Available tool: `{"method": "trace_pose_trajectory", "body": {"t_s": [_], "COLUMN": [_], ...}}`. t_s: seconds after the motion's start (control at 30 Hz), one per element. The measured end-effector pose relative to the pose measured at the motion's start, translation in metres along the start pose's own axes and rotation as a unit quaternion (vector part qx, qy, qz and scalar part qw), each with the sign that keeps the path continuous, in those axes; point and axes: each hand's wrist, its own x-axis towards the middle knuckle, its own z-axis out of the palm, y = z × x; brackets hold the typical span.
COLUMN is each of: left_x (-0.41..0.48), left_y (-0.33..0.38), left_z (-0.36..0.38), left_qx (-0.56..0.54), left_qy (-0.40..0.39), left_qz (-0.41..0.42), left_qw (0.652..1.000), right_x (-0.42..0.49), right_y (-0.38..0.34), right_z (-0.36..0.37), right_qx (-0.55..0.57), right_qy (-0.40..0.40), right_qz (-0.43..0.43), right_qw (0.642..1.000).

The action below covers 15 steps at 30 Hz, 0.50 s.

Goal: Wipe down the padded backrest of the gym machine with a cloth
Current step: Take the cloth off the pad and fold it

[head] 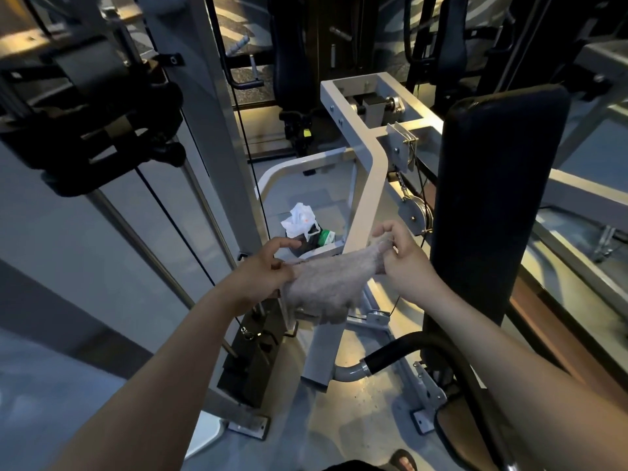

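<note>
Head view: the left grip (268, 271) and right grip (406, 258), two in all, are holding one grey cloth (326, 285) in the air, stretched between them. The left grip is pinching its left end and the right grip is pinching its upper right corner. One black backrest (492, 198) is standing upright just right of the right grip, apart from the cloth. Beyond the cloth, one white bag (300, 219) is lying on the floor inside the grey frame (370, 185). One foot (404, 461) is showing at the bottom edge.

fuzzy beige cloth (326, 283) stretched mid-air, just left of upright black backrest (492, 198)
</note>
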Motion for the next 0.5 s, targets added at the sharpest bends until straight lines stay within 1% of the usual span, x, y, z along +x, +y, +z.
{"method": "trace_pose_trajectory", "body": {"t_s": [0.07, 0.1, 0.2, 0.27, 0.33, 0.4, 0.43, 0.5], "left_x": [0.005, 0.007, 0.012, 0.013, 0.012, 0.010, 0.008, 0.007], "left_y": [-0.005, -0.007, -0.007, -0.005, -0.002, -0.001, 0.000, -0.002], "left_z": [0.009, 0.013, 0.021, 0.025, 0.025, 0.023, 0.024, 0.026], "left_qx": [0.004, 0.006, 0.042, 0.072, 0.088, 0.094, 0.110, 0.206], "left_qy": [0.060, 0.080, 0.122, 0.139, 0.128, 0.081, 0.050, 0.011], "left_qz": [0.009, 0.011, 0.014, 0.028, 0.032, 0.032, 0.036, 0.053], "left_qw": [0.998, 0.997, 0.992, 0.987, 0.987, 0.992, 0.992, 0.977], "right_x": [-0.001, 0.000, 0.001, 0.001, -0.001, -0.007, -0.008, -0.010], "right_y": [0.009, 0.013, 0.014, 0.017, 0.021, 0.022, 0.025, 0.027], "right_z": [0.002, 0.003, 0.005, 0.005, 0.004, 0.003, 0.003, 0.001], "right_qx": [-0.077, -0.094, -0.081, -0.082, -0.111, -0.143, -0.168, -0.217], "right_qy": [-0.008, -0.005, -0.003, -0.041, -0.092, -0.136, -0.147, -0.155], "right_qz": [-0.020, -0.020, 0.019, 0.048, 0.047, 0.034, 0.014, -0.030], "right_qw": [0.997, 0.995, 0.997, 0.995, 0.988, 0.980, 0.975, 0.963]}}
